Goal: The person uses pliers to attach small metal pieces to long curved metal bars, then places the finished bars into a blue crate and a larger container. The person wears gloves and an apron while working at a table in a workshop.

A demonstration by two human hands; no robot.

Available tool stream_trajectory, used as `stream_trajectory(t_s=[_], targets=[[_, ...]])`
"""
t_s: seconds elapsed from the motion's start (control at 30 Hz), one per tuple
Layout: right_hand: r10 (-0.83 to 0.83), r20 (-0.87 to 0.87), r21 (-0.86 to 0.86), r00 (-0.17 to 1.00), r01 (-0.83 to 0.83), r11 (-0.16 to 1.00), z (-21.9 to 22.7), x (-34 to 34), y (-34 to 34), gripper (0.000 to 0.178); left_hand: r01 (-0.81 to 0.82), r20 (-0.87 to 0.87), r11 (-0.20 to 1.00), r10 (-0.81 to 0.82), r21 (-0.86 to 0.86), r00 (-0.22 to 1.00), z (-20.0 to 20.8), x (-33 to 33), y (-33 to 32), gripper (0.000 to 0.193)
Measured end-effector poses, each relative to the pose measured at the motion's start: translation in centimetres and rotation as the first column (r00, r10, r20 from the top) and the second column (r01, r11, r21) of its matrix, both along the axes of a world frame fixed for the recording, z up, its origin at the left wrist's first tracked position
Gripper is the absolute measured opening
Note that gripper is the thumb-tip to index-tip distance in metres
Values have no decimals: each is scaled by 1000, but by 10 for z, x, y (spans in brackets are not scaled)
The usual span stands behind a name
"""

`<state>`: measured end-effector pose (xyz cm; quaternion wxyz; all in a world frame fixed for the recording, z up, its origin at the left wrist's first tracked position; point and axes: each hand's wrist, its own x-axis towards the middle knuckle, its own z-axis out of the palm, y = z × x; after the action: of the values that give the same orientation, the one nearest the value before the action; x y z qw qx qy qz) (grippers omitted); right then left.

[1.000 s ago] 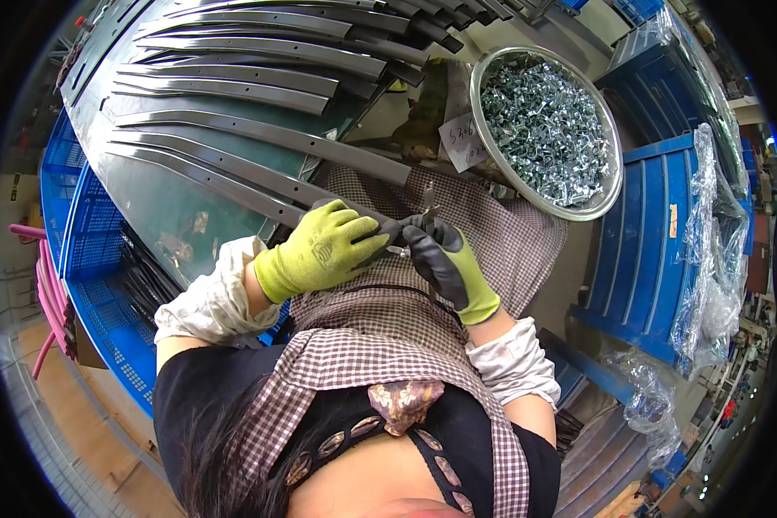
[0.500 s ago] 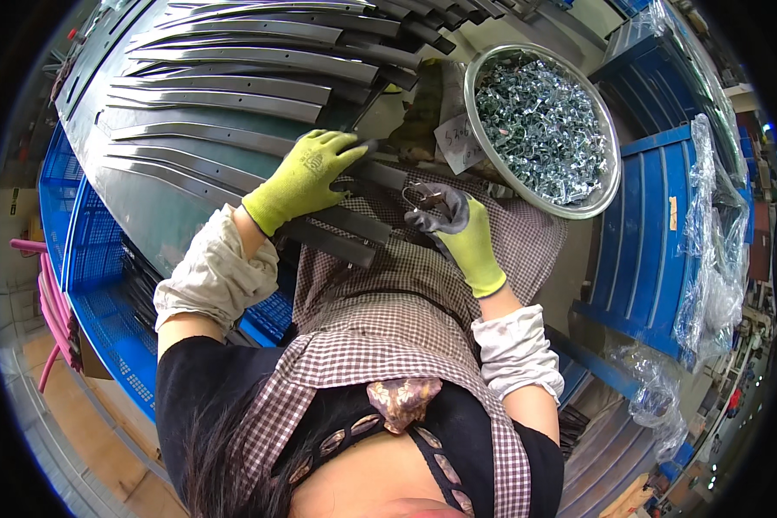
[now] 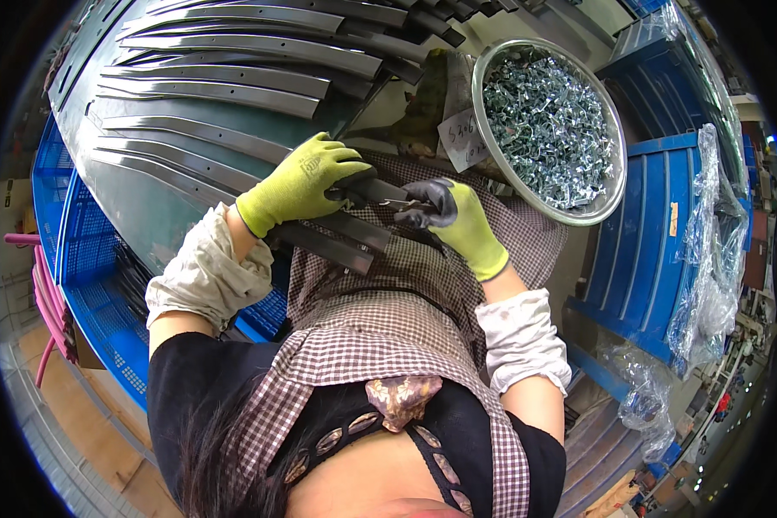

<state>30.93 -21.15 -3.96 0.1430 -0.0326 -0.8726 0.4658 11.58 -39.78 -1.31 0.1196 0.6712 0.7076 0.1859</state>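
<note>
My left hand, in a yellow-green glove with dark fingers, is wrapped round a black curved strip near its right end. At that end my right hand, gloved alike, pinches a small shiny metal clip against the strip. Its exact shape is partly hidden by the fingers. Two more black strips lie across my lap just below the left hand. Further strips rest side by side on the green table to the left.
A clear round bowl full of small metal clips stands at the upper right, a handwritten paper beside it. Many black strips cover the far table. Blue baskets flank me at left, blue metal crates at right.
My right hand has moved slightly left, bringing the clip to the strip's end. My left hand's fingers have closed round the strip, where they were stretched out and blurred before.
</note>
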Motion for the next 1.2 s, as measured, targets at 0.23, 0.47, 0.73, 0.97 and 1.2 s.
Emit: stream_trajectory(t_s=[0.23,0.47,0.73,0.97,1.2], targets=[[-42,174,-213,984,80,974,-47,-5,6,17,-23,50,999,24,-27,998,4,-1,3,55],[-161,183,37,970,157,987,-13,55,-1,26,26,-63,999,-29,-38,998,5,-1,1,52],[-112,281,199,953,56,978,-15,52,-8,18,38,-95,998,-42,-43,995,6,1,1,52],[-147,110,600,983,52,799,8,31,-31,18,4,32,991,0,-135,999,11,0,3,53],[-315,8,536,949,262,802,26,63,48,29,-150,279,978,105,147,955,16,-4,-35,46]])
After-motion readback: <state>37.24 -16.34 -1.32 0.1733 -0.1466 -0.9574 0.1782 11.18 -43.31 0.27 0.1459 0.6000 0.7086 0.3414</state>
